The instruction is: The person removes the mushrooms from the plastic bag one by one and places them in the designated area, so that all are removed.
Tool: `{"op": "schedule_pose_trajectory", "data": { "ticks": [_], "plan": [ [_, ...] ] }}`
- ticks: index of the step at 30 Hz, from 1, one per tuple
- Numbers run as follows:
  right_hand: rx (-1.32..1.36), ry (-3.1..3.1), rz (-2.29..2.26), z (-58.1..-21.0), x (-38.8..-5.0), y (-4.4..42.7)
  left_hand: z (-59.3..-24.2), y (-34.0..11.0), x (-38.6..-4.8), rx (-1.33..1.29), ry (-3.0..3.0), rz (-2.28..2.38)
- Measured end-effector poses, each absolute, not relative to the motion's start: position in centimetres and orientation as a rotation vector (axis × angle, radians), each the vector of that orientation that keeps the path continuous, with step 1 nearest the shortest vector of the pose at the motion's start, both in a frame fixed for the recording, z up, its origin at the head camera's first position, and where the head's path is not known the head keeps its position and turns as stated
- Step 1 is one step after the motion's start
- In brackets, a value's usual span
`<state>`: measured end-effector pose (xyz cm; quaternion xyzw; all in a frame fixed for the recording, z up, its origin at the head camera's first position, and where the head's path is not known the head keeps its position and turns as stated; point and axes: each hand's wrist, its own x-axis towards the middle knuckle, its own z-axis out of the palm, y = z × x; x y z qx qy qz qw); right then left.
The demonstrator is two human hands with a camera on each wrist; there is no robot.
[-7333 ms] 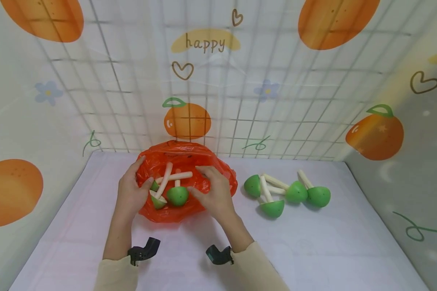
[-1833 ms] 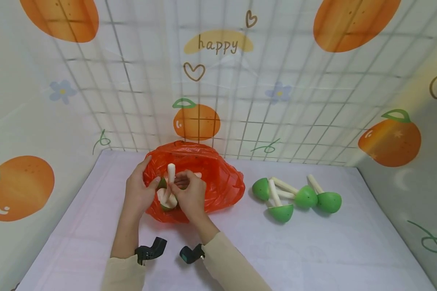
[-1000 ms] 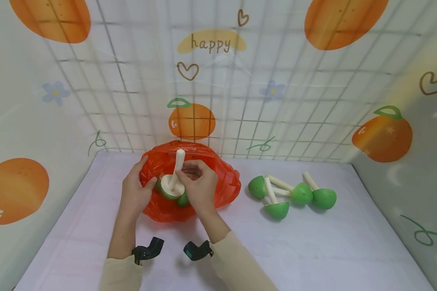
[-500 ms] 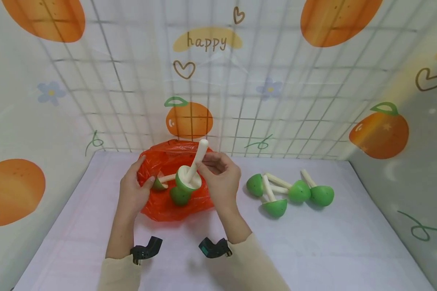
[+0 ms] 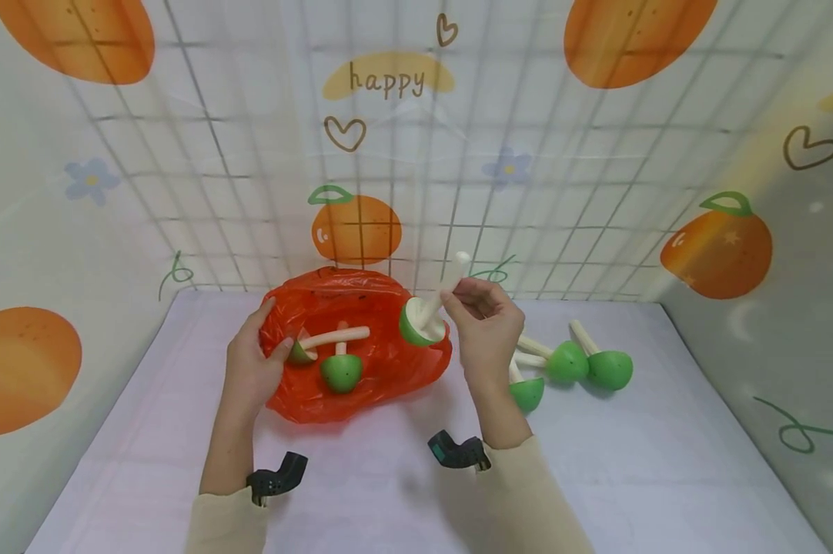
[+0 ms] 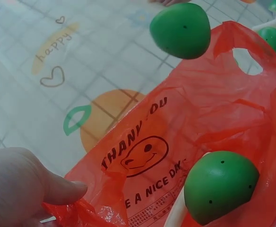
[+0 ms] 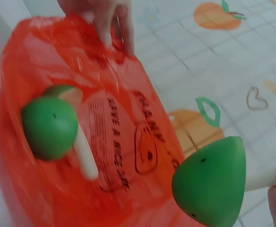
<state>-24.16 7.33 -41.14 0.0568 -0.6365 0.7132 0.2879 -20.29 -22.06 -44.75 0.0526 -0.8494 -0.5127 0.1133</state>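
Note:
My right hand (image 5: 489, 323) pinches the pale stem of a toy mushroom (image 5: 422, 323), its green cap hanging lower left over the right rim of a red plastic bag (image 5: 389, 369). The left hand (image 5: 255, 362) grips the bag's left edge, thumb inside and fingers outside. Within the bag lie two more green-capped mushrooms; one mushroom (image 5: 342, 373) has its cap toward me, the other mushroom (image 5: 304, 352) lies by the left thumb. In the right wrist view the held mushroom's cap (image 7: 211, 182) is large, apart from the bag's printed wall.
Several green-capped mushrooms (image 5: 609, 371) lie in a group on the white table (image 5: 638, 469), right of the bag and partly behind my right hand. A curtain (image 5: 416, 154) printed with oranges rises behind the table. Each wrist carries a black camera (image 5: 459, 450).
My right hand went into the bag, took a mushroom by its stem, raised it and carried it right to the bag's rim. The left hand has stayed on the bag's left edge.

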Motion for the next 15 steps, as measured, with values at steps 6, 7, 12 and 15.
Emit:
{"op": "schedule_pose_trajectory", "data": {
  "ticks": [6, 7, 12, 15],
  "plan": [
    [0.057, -1.736, 1.844, -41.6, -25.3, 9.5, -44.9, -22.1, -20.3, 0.156, -2.488, -1.513],
    [0.041, -1.736, 1.846, -41.7, -25.5, 9.8, -44.9, -22.1, -20.3, 0.158, -2.487, -1.514],
    [-0.03, -1.7, 1.881, -42.0, -26.4, 11.1, -44.9, -22.1, -20.4, 0.158, -2.488, -1.508],
    [-0.043, -1.642, 1.906, -41.9, -26.7, 11.7, -44.9, -22.0, -20.4, 0.157, -2.49, -1.503]
  ]
}}
